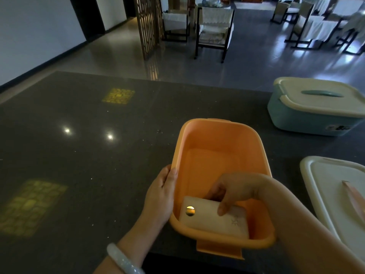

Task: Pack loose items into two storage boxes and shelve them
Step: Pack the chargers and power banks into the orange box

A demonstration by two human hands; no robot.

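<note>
An open orange storage box point(213, 135) stands on the dark stone table near its front edge. My left hand point(161, 191) holds the box's left rim, thumb over the edge. My right hand point(233, 191) reaches into the box and grips a flat beige pouch point(207, 216) with a round metal snap, low against the near wall. A blue storage box point(296, 117) with a cream lid and teal handle sits closed at the far right. A cream lid point(327, 186) with a pink handle lies flat to the right of the orange box.
The dark table point(88, 147) stretches wide to the left, with light patches on it. Beyond its far edge are a tiled floor, a wooden lattice screen point(148, 26) and several chairs point(213, 30) with white covers.
</note>
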